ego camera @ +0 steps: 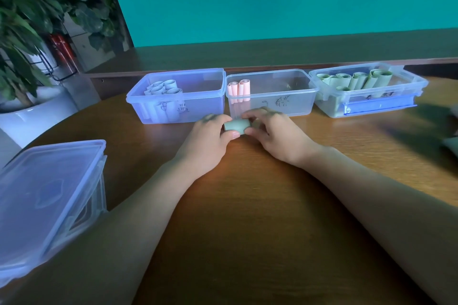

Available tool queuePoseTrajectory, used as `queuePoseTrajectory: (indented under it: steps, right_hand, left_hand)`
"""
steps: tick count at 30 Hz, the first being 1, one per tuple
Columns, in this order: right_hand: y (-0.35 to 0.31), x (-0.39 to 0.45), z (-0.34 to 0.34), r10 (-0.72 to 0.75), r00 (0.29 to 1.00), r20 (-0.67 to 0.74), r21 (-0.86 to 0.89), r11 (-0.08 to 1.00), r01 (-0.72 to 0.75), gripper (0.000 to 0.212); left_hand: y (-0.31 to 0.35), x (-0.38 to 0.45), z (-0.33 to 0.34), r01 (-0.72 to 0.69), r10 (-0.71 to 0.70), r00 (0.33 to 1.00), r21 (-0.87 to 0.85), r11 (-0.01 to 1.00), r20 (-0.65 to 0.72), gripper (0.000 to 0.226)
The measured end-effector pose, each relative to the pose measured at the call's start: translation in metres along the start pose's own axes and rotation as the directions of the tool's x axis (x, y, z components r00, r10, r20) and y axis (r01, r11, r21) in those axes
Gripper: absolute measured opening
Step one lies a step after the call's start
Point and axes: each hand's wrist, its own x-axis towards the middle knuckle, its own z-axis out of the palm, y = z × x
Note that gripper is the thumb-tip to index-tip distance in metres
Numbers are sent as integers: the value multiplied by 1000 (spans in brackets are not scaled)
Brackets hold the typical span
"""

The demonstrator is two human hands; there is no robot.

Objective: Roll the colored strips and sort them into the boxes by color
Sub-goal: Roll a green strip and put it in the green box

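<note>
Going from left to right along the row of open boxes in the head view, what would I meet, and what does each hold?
Blue-tinted box with pale blue rolls → clear middle box with pink rolls → right box with green rolls.

Three open boxes stand in a row across the table [247, 205]: left box [178, 104], middle box [270, 100], right box [366, 96]. A lidded box [47, 195] sits near-left.

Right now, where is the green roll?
In the head view, the green roll is centre-table, held between the left hand and right hand, just before the middle box.
</note>
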Motion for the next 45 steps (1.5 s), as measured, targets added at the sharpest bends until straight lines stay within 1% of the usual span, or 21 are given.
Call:
queuePoseTrajectory:
  steps: [3,5,7,9,13,16,18,21,23,25,28,31,34,37,41,45]
  right_hand:
    - [-2,-6,-4,50,998,-50,182,982,-40,30]
    - [-5,-14,-8,76,995,-67,317,947,-51,23]
    - [-10,-24,-15,97,992,-74,426,903,-57,21]
    - [-13,-35,-26,114,989,-95,489,871,-53,21]
    - [-12,-59,-58,173,977,-126,547,833,-77,19]
    - [1,-74,-91,179,969,-169,444,892,-87,23]
    - [12,-82,-115,191,959,-207,375,921,-103,26]
    - [32,-89,-148,220,938,-267,290,947,-139,25]
    - [47,-89,-166,240,925,-296,236,956,-172,25]
    - [63,-87,-181,260,911,-321,187,960,-208,23]
    - [84,-78,-204,264,895,-359,119,964,-237,20]
    - [103,-60,-221,283,890,-357,76,959,-274,19]
    - [121,-40,-232,319,898,-304,48,946,-320,21]
    - [135,-20,-235,321,917,-236,-56,938,-342,24]
    - [141,3,-226,298,943,-147,-136,939,-317,15]
    - [139,23,-212,299,951,-76,-114,945,-306,14]
  left_hand:
    - [2,-3,-4,-1,-2,999,-100,995,-37,36]
    - [7,-7,-5,-4,-7,998,-180,984,-60,36]
    - [15,-11,-4,4,-23,997,-259,966,-68,37]
    - [27,-16,-1,11,-37,997,-343,939,-72,35]
    - [59,-19,8,-59,-2,992,-467,882,-129,28]
    - [93,-12,21,-100,-6,982,-545,833,-189,25]
    - [121,-2,32,-115,-41,974,-636,763,-225,27]
    - [161,16,52,-96,-113,968,-746,659,-224,33]
    - [177,27,70,-76,-154,963,-774,629,-219,35]
    - [184,36,86,-72,-173,956,-760,646,-238,36]
    - [187,48,97,-77,-192,934,-696,714,-300,38]
    - [187,56,100,-98,-178,912,-618,780,-369,36]
    - [185,59,106,-130,-141,902,-567,814,-409,30]
    - [182,62,110,-160,-110,894,-541,826,-433,26]
    - [180,64,113,-164,-94,902,-535,829,-422,23]
    - [178,66,115,-169,-94,895,-527,833,-435,21]
